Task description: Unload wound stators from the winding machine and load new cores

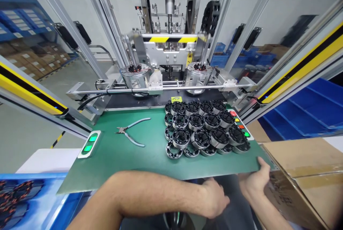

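My left hand is just below the front edge of the green tabletop, its forearm stretched across to the right. Its fingers are curled in, and whatever is inside them is hidden. To its right, my right hand is at the table's front right corner. Its thumb points up by the edge while the other fingers are out of sight. Black-and-silver ring-shaped motor stators stand in stacked rows on the table, beyond both hands. Left of them lie cutting pliers, handles spread.
A press machine with two round metal fixtures stands behind the table. Button panels sit at left and right. A cardboard box is beside my right hand. A blue bin with wound parts is lower left.
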Motion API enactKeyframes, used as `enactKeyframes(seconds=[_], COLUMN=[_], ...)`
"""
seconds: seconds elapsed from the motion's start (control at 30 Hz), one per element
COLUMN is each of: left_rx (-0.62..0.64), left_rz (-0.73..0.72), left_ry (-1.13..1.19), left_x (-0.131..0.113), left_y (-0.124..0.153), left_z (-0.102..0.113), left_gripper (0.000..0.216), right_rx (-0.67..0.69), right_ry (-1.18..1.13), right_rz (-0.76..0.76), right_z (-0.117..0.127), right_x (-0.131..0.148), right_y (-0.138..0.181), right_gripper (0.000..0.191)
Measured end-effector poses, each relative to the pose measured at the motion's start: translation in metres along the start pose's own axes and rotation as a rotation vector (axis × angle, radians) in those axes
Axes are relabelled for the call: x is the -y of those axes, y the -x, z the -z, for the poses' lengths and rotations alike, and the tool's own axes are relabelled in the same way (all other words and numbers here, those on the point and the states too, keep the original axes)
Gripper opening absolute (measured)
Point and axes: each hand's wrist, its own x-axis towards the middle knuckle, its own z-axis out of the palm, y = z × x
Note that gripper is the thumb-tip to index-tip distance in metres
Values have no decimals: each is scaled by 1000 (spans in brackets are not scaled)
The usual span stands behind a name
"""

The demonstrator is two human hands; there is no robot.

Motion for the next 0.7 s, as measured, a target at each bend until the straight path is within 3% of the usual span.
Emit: enactKeyframes(seconds=[0.5,0.7], left_rx=[-4,-47], left_rz=[-11,-4], left_ry=[-2,13], left_x=[0,1], left_y=[4,-1], left_z=[3,-5], left_gripper=[66,64], right_rx=[14,-6], right_ry=[-15,-3], right_rz=[24,13], right_z=[0,-1], right_x=[0,0], right_y=[1,0], right_gripper=[38,39])
